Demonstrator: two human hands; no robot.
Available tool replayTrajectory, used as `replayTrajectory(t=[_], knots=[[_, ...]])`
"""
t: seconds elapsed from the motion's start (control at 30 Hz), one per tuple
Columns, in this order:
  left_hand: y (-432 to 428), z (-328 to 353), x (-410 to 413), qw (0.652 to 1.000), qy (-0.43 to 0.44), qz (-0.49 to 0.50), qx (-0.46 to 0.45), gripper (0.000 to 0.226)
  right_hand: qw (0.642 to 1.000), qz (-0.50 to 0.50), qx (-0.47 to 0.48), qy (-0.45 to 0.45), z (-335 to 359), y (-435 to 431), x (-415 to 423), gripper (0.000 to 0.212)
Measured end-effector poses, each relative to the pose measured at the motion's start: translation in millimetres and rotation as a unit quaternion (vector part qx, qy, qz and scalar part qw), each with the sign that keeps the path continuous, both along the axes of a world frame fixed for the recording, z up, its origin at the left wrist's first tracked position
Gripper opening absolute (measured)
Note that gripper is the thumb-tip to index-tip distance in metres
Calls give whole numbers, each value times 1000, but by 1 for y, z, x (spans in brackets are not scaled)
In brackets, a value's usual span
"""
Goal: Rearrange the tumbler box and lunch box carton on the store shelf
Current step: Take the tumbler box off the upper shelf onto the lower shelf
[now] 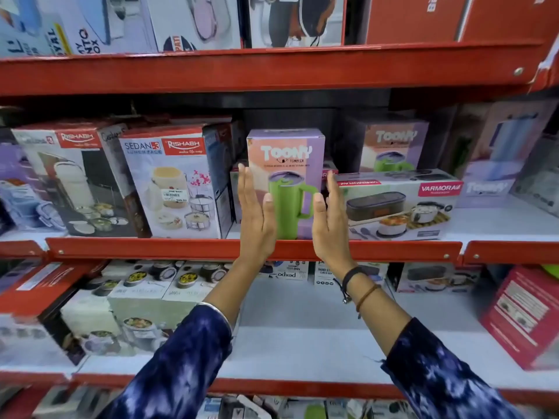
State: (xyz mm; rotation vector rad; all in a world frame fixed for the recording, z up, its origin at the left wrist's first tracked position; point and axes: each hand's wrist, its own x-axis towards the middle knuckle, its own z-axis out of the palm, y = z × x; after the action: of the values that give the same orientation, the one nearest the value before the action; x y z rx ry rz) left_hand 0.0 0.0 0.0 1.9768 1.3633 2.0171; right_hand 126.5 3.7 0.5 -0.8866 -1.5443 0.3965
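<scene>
A purple and peach Toony tumbler box with a green tumbler pictured on it stands upright at the front of the middle shelf. My left hand is flat and open by its left side, and my right hand is flat and open by its right side. Both palms face the box, in front of its lower half; whether they touch it I cannot tell. To the right lies a long Varmora lunch box carton on its side.
Rishabh Sedan-3 lunch pack boxes stand left of the tumbler box. A second Toony box sits behind the Varmora carton. A red shelf lip runs along the front. Below, the lower shelf has bare white surface between cartons.
</scene>
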Motion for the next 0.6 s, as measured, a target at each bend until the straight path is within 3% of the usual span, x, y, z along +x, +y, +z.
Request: replayTrajectory(t=[0.13,0.23,0.37,0.6], knots=[[6,0,-9,993,-59,-4,-103,56,997,-2,-77,2,6,13,-2,59],[10,6,-19,990,-65,22,-126,48,996,-26,-82,-24,11,21,0,54],[6,12,-29,991,-75,10,-109,35,998,0,-69,1,14,19,4,46],[-37,20,-18,982,-169,-57,-55,42,994,31,26,106,28,-19,18,44]])
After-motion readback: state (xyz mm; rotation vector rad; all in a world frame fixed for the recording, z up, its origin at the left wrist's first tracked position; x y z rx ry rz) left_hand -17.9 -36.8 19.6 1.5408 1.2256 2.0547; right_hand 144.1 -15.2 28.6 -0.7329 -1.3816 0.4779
